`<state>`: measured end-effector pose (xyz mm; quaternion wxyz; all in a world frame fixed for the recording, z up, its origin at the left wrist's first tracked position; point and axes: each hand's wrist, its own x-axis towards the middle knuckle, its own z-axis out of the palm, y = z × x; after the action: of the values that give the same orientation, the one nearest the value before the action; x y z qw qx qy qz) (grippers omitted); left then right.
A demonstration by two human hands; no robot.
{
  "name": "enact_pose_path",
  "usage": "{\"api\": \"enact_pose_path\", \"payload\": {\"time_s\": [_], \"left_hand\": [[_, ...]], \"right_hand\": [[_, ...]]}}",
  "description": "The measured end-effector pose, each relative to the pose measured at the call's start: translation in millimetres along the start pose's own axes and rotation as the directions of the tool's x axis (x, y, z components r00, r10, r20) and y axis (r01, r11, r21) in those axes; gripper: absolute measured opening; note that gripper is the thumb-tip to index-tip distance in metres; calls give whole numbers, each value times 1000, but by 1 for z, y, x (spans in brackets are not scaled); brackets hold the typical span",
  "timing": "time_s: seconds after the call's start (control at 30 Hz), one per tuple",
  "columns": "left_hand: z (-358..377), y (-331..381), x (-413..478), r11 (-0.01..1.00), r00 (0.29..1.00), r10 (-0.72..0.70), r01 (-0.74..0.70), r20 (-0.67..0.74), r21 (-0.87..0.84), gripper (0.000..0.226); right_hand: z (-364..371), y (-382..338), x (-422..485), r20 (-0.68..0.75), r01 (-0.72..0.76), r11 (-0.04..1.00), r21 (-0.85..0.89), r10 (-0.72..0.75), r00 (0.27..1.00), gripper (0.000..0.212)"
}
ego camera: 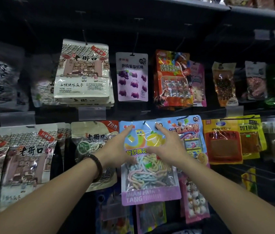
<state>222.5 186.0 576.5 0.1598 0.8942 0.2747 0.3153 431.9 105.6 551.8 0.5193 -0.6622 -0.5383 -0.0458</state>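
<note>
A blue and purple bag of pastel rope-shaped candy point(150, 176) hangs on the lower row of pegs, at the middle of the rack. My left hand point(116, 149), with a dark bead bracelet on its wrist, lies against the bag's upper left, fingers straight up to the top corner and thumb on the front. My right hand point(168, 149) lies flat on the bag's upper right. Its index finger points up to the top edge near the hanging hole and its thumb spreads left. Neither hand curls round the bag.
Cream seed bags point(82, 71) hang upper left, with more at lower left. A purple grape gummy bag point(132, 76) and an orange sweets bag point(172, 78) hang above. A blue bag point(190, 132) and yellow snack packs point(222, 141) crowd the right. A dark shelf point(184, 4) juts out overhead.
</note>
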Motion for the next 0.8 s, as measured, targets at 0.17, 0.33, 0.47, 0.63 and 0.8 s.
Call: {"api": "enact_pose_path", "payload": {"time_s": [0.17,0.33,0.47,0.63,0.8], "left_hand": [[5,-7,14,995,997,-74,73,4,75,131],[11,-6,24,977,974,-208,202,90,73,127],[14,-2,24,964,958,-264,257,109,71,120],[11,-10,10,966,964,-247,238,96,96,104],[7,-16,-35,979,995,-86,93,-43,184,71]], "right_hand": [[3,-5,13,73,-61,991,-117,70,995,101],[10,-11,27,114,-85,939,-332,130,985,105],[12,-16,28,198,-84,914,-396,174,965,105],[8,-12,13,208,-53,925,-376,140,968,88],[2,-14,-38,159,75,928,-365,-17,987,61]]}}
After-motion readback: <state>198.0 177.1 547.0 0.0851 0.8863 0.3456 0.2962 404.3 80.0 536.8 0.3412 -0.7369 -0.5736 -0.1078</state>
